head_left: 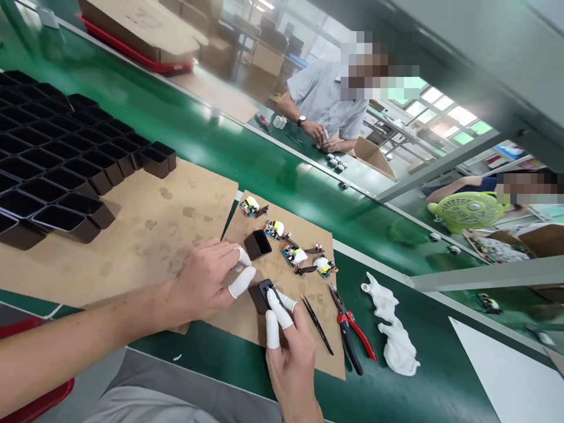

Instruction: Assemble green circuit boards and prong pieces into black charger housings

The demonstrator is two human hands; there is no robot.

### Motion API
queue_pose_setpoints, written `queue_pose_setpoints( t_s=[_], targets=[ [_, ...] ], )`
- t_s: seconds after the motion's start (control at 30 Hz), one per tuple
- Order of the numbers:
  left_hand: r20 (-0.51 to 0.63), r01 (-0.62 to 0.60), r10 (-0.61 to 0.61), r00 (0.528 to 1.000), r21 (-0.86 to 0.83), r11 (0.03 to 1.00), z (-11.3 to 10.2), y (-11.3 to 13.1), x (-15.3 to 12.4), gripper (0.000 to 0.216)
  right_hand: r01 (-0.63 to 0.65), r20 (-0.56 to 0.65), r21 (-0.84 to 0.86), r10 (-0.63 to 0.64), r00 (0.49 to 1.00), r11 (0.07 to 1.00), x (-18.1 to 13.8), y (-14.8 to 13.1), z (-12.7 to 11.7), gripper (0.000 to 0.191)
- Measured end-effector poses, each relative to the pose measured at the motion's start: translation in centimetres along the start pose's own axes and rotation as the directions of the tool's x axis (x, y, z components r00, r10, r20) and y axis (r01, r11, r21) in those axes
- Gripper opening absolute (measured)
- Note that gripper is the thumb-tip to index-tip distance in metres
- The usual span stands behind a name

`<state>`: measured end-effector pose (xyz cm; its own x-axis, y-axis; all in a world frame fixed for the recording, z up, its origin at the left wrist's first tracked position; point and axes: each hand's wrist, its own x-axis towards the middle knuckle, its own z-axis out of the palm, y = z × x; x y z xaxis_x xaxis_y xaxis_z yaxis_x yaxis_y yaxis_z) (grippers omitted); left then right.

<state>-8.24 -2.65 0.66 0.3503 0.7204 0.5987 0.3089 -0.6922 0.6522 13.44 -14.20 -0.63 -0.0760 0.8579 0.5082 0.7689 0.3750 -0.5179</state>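
White finger cots cover several fingertips of both my hands. My right hand (288,341) grips a small black plastic case (257,294) at the near edge of the cardboard, its fingertips on the case's top end. What the fingertips press there is partly hidden. Just left of that case, my left hand (215,276) has thumb and index finger apart, with nothing visible between them. Beyond it stands an open black case (258,244). Several small circuit boards (292,255) with yellow and white parts and black pieces attached lie to the right of that case.
Black tweezers (317,324), red-and-black pliers (350,329) and crumpled white gloves (392,323) lie to the right. Many open black cases (57,158) fill the left side of the cardboard (176,205). Across the green bench, a person (328,100) works near a green fan (471,208).
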Motion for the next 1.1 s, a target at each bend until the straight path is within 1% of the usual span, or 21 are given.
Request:
queue_pose_setpoints(
  t_s=[0.1, 0.13, 0.2, 0.3, 0.4, 0.47, 0.53, 0.6, 0.67, 0.77, 0.83, 0.93, 1.03, 1.1],
  targets=[
    [0.171, 0.054, -0.038, 0.985, -0.094, 0.994, 0.5, 0.2, -0.1, 0.016, -0.034, 0.01, 0.054, 0.033, 0.999, 0.998, 0.6, -0.2, -0.6, 0.043],
    [0.231, 0.077, -0.045, 0.972, -0.131, 0.988, 0.6, 0.3, -0.1, 0.013, -0.053, 0.016, 0.086, 0.052, 0.999, 0.995, 0.8, -0.3, -0.7, 0.042],
    [0.325, 0.134, -0.063, 0.944, -0.198, 0.971, 0.9, 0.5, -0.2, 0.013, -0.092, 0.036, 0.154, 0.088, 0.995, 0.984, 1.1, -0.3, -1.0, 0.041],
    [0.393, 0.233, -0.113, 0.912, -0.273, 0.933, 1.1, 0.5, 0.0, 0.017, -0.094, 0.046, 0.197, 0.087, 0.995, 0.976, 1.2, -0.1, -0.9, 0.043],
    [0.413, 0.313, -0.161, 0.896, -0.334, 0.889, 1.2, 0.6, 0.2, 0.015, -0.031, 0.055, 0.172, 0.022, 0.998, 0.985, 0.9, 0.1, -0.7, 0.049],
    [0.411, 0.347, -0.186, 0.893, -0.363, 0.865, 1.3, 0.6, 0.3, 0.015, 0.013, 0.06, 0.135, -0.021, 0.998, 0.991, 0.8, 0.0, -0.8, 0.054],
    [0.378, 0.37, -0.223, 0.898, -0.376, 0.85, 1.4, 0.4, 0.2, 0.018, 0.045, 0.045, 0.101, -0.05, 0.998, 0.994, 0.6, -0.4, -0.9, 0.057],
    [0.306, 0.389, -0.283, 0.909, -0.38, 0.839, 1.3, -0.1, 0.1, 0.022, 0.072, 0.003, 0.075, -0.073, 0.997, 0.995, 0.5, -1.0, -1.0, 0.062],
    [0.209, 0.408, -0.353, 0.912, -0.382, 0.829, 1.2, -0.6, -0.1, 0.027, 0.081, -0.014, 0.049, -0.08, 0.997, 0.996, 0.4, -1.4, -0.9, 0.064],
    [0.101, 0.43, -0.425, 0.9, -0.377, 0.82, 1.0, -1.1, -0.1, 0.032, 0.022, 0.03, 0.031, -0.023, 0.999, 0.999, 0.2, -1.3, -0.2, 0.055],
    [0.084, 0.434, -0.435, 0.896, -0.367, 0.823, 0.9, -1.0, 0.0, 0.031, -0.009, 0.052, 0.022, 0.008, 0.999, 1.0, 0.1, -1.0, 0.3, 0.048],
    [0.093, 0.417, -0.412, 0.907, -0.345, 0.841, 0.9, -0.4, 0.2, 0.028, 0.011, 0.032, 0.028, -0.012, 0.999, 1.0, 0.2, -0.9, 0.4, 0.048],
    [0.084, 0.397, -0.392, 0.916, -0.326, 0.858, 0.7, -0.1, 0.2, 0.028, 0.052, -0.049, 0.055, -0.049, 0.998, 0.997, 0.8, -1.7, -0.7, 0.057],
    [0.073, 0.392, -0.389, 0.918, -0.317, 0.864, 0.6, 0.0, 0.1, 0.027, 0.089, -0.1, 0.031, -0.085, 0.991, 0.996, 1.1, -2.4, -1.4, 0.064]
  ],
)
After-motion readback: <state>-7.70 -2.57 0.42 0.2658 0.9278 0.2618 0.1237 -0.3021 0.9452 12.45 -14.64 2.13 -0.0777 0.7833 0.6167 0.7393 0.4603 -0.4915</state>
